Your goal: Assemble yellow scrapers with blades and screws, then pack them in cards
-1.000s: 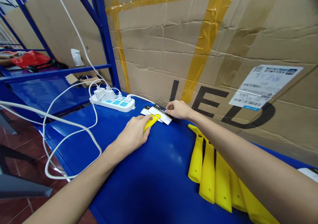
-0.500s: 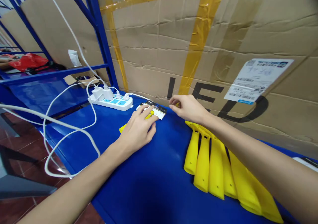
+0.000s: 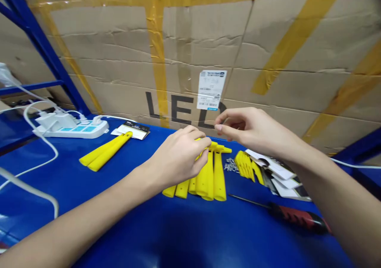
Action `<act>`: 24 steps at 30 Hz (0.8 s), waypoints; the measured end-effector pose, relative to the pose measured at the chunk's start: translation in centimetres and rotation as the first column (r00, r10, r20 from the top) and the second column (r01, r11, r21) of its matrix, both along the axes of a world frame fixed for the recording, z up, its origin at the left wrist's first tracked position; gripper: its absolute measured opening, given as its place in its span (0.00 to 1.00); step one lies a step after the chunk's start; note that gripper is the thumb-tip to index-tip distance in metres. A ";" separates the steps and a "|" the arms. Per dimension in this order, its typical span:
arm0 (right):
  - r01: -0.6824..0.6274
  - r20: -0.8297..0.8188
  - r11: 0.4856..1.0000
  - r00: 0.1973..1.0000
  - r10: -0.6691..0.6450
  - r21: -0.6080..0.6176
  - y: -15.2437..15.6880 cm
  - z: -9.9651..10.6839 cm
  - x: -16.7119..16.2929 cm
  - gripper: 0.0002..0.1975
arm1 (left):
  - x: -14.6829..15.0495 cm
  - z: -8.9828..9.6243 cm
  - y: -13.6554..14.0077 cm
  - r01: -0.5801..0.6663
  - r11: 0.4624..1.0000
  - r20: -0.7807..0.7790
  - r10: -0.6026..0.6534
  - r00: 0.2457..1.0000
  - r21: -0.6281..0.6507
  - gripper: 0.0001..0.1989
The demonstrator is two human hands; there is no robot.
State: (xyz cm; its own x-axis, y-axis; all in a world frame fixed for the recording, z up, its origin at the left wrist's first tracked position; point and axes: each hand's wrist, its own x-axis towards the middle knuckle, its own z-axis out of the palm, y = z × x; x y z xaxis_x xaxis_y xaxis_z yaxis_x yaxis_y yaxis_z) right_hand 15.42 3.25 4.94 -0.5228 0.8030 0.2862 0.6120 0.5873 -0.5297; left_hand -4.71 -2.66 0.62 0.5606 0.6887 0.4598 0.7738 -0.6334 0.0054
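Note:
My left hand (image 3: 181, 153) is over a row of yellow plastic handles (image 3: 220, 177), its fingers curled around the top of one. The handles lie side by side, hollow ends towards me. My right hand (image 3: 253, 131) hovers to the right, above the table, fingers loosely bent and thumb a little apart from the forefinger; nothing shows in it. Beneath it are a small heap of screws (image 3: 230, 165), several yellow plastic pieces (image 3: 245, 167) and a stack of printed cards (image 3: 284, 178). A screwdriver (image 3: 297, 216) with a red and black grip lies nearer me.
Two yellow handles (image 3: 105, 151) lie apart at the left, by a printed card packet (image 3: 133, 130). Behind them stands a white power strip (image 3: 86, 130) with plugs and loose cables. A large taped carton (image 3: 119, 62) walls off the back of the blue table (image 3: 143, 224).
The view has swung to the right. My left hand has left the yellow handle by the power strip and is now at the row of handles. My right hand has also moved right.

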 end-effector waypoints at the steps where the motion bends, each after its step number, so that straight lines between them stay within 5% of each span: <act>1: 0.029 0.021 0.999 0.999 -0.028 -0.017 -0.3 0.1 1.6 0.11 | 1.3 0.3 0.2 0.010 1.000 -0.037 -0.011 0.999 -0.030 0.13; 12: 0.305 0.440 0.949 0.865 -0.242 -0.077 -0.3 -0.8 13.4 0.10 | 9.5 -0.1 3.8 0.144 0.958 -0.248 -0.206 0.947 -0.247 0.12; 24: 0.423 0.719 0.906 0.640 -0.273 -0.032 0.9 -4.4 11.6 0.35 | 11.7 -2.1 3.9 0.105 0.944 -0.330 -0.212 0.920 -0.312 0.15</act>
State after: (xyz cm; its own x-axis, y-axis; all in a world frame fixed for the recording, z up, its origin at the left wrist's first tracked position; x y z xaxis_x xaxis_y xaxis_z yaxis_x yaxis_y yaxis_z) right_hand 27.00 4.15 0.54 -0.1788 0.9628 -0.2025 0.9797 0.1931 0.0530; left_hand 6.95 1.29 -1.52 0.7618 0.6477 0.0101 0.6473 -0.7605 -0.0525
